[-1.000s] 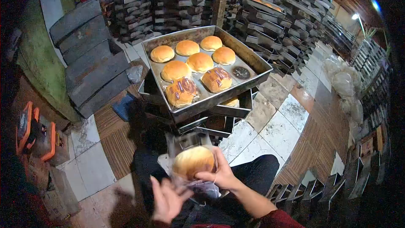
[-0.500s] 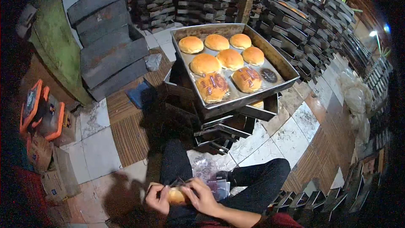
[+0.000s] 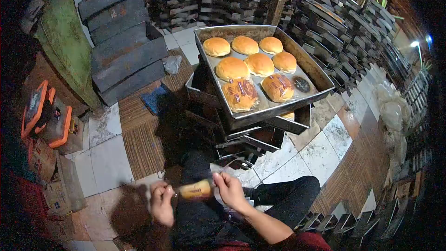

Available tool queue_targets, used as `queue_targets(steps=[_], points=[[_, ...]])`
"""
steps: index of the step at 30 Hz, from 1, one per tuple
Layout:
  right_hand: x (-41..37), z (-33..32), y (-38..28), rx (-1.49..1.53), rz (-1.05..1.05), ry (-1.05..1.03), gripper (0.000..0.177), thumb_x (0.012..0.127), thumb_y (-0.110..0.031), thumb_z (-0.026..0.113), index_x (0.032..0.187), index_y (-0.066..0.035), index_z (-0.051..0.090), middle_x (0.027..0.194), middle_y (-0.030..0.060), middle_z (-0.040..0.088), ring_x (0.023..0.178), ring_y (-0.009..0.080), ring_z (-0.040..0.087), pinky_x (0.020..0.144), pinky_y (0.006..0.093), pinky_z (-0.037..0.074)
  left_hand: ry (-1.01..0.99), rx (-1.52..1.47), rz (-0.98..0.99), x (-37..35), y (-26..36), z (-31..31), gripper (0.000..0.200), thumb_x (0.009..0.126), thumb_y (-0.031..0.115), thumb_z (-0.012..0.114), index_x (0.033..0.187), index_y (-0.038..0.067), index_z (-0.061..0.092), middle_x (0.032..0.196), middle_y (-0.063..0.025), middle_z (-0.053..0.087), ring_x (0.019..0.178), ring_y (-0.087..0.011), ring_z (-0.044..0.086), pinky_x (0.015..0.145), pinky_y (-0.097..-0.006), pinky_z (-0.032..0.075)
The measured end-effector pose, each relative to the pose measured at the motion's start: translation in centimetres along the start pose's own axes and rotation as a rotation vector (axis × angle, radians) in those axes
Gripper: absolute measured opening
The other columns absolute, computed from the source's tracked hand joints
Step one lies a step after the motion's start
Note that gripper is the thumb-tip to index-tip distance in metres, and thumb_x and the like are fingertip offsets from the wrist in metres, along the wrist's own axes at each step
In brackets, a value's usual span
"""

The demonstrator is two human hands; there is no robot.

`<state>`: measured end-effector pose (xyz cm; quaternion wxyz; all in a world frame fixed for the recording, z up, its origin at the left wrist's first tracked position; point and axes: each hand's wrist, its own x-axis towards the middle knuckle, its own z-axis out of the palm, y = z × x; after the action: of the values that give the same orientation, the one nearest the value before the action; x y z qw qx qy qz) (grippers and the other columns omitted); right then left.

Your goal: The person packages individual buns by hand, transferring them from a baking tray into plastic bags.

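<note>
A bun in clear printed wrap [image 3: 196,190] hangs between my two hands, above my lap. My left hand [image 3: 162,203] is closed on the wrapper's left end, slightly blurred. On the other side, my right hand [image 3: 230,192] pinches the right end of the wrapper. Beyond them a metal tray [image 3: 277,109] rests on top of stacked trays. It holds several plain buns [image 3: 232,68] and two buns in printed wrap, one at the front left [image 3: 239,95] and one to its right [image 3: 277,88].
Grey boxes [image 3: 127,60] stand at the back left. Orange-edged containers [image 3: 57,120] and cardboard boxes [image 3: 56,200] line the left side. Many dark trays [image 3: 325,32] are stacked at the back right. Clear plastic bags [image 3: 393,111] hang or lie at the right.
The wrapped bun has come up and is now stretched between my hands, which have moved apart. The view has shifted slightly, so the tray appears farther right.
</note>
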<state>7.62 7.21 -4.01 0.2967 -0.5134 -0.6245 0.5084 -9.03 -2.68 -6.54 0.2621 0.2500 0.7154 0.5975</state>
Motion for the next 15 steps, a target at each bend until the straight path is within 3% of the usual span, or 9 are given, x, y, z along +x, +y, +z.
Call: queue_targets(steps=[4, 5, 6, 7, 9, 10, 11, 13, 15], points=[[-3.4, 0.7, 7.0, 0.031, 0.22, -0.125, 0.036, 0.089, -0.026, 0.051, 0.066, 0.002, 0.054, 0.052, 0.0074, 0.049, 0.054, 0.0069, 0.039, 0.05, 0.0266, 0.036, 0.041, -0.021, 0.008, -4.0, -4.2, -0.2, 0.013, 0.08, 0.008, 0.056, 0.076, -0.002, 0.049, 0.079, -0.005, 0.052, 0.065, -0.0109, 0.047, 0.061, -0.0244, 0.038], [-4.9, 0.8, 6.6, -0.086, 0.165, -0.05, 0.032, 0.085, -0.031, 0.056, 0.075, -0.001, 0.057, 0.07, 0.012, 0.057, 0.064, 0.0127, 0.048, 0.059, 0.0285, 0.04, 0.026, 0.067, -0.233, -5.0, -5.4, -0.7, 0.012, 0.08, 0.009, 0.056, 0.078, -0.001, 0.051, 0.08, -0.0048, 0.053, 0.065, -0.0105, 0.047, 0.059, -0.0232, 0.038], [-5.7, 0.7, 5.9, -0.171, -0.1, 0.099, 0.03, 0.082, -0.033, 0.059, 0.084, -0.004, 0.057, 0.082, 0.0141, 0.057, 0.074, 0.0183, 0.05, 0.068, 0.0333, 0.04, 0.012, 0.152, -0.472, -5.3, -6.5, -0.8, 0.011, 0.081, 0.01, 0.056, 0.08, 0.0, 0.054, 0.08, -0.0046, 0.053, 0.065, -0.0102, 0.047, 0.058, -0.0221, 0.037], [-7.0, 0.7, 4.0, -0.254, -0.356, 0.244, 0.032, 0.079, -0.035, 0.062, 0.093, -0.007, 0.057, 0.094, 0.0162, 0.056, 0.084, 0.024, 0.053, 0.076, 0.0381, 0.039, 0.01, 0.156, -0.481, -5.7, -6.2, -0.9, 0.011, 0.081, 0.01, 0.056, 0.08, 0.0, 0.054, 0.08, -0.0046, 0.053, 0.065, -0.0102, 0.047, 0.058, -0.0221, 0.037], [-7.8, 0.1, -1.1, -0.62, -0.673, -0.083, 0.044, 0.076, -0.036, 0.064, 0.109, -0.011, 0.05, 0.11, 0.0172, 0.05, 0.1, 0.0327, 0.049, 0.088, 0.0484, 0.03, 0.013, 0.2, -0.363, -7.3, -3.5, -1.4, 0.017, 0.082, 0.019, 0.055, 0.086, 0.003, 0.059, 0.081, -0.0031, 0.054, 0.065, -0.0098, 0.046, 0.056, -0.0208, 0.035], [-7.2, 0.7, -1.2, -0.655, -0.784, -0.161, 0.053, 0.075, -0.036, 0.064, 0.116, -0.009, 0.045, 0.112, 0.0178, 0.048, 0.104, 0.0303, 0.048, 0.093, 0.0518, 0.025, 0.024, -0.051, -0.762, -6.3, -0.4, -1.0, 0.039, 0.084, 0.039, 0.043, 0.104, 0.008, 0.055, 0.083, 0.001, 0.055, 0.07, -0.0108, 0.046, 0.057, -0.0256, 0.037], [-5.8, 0.7, -0.9, -0.653, -0.775, -0.154, 0.053, 0.075, -0.036, 0.064, 0.116, -0.009, 0.045, 0.112, 0.0178, 0.048, 0.104, 0.0303, 0.048, 0.093, 0.0518, 0.025, 0.017, -0.043, -0.764, -5.9, 0.7, -0.5, 0.039, 0.084, 0.039, 0.043, 0.104, 0.008, 0.055, 0.083, 0.001, 0.055, 0.07, -0.0108, 0.046, 0.057, -0.0256, 0.037], [-0.9, 0.2, -1.5, -0.74, -0.341, -0.476, 0.064, 0.072, -0.034, 0.069, 0.122, -0.008, 0.038, 0.116, 0.018, 0.045, 0.108, 0.0309, 0.045, 0.094, 0.0476, 0.029, 0.301, -0.112, -0.368, -5.1, 1.9, 0.5, 0.031, 0.084, 0.036, 0.049, 0.098, 0.009, 0.058, 0.087, -0.003, 0.055, 0.07, -0.0132, 0.047, 0.061, -0.0263, 0.035], [2.3, -4.4, -5.5, -0.22, -0.468, -0.298, 0.074, 0.067, -0.028, 0.075, 0.125, -0.007, 0.034, 0.114, 0.0167, 0.046, 0.108, 0.0306, 0.045, 0.09, 0.0417, 0.037, 0.354, -0.02, -0.419, -3.7, 2.0, -0.5, 0.035, 0.086, 0.038, 0.046, 0.104, 0.01, 0.055, 0.091, -0.003, 0.055, 0.075, -0.0148, 0.049, 0.064, -0.0317, 0.039]])
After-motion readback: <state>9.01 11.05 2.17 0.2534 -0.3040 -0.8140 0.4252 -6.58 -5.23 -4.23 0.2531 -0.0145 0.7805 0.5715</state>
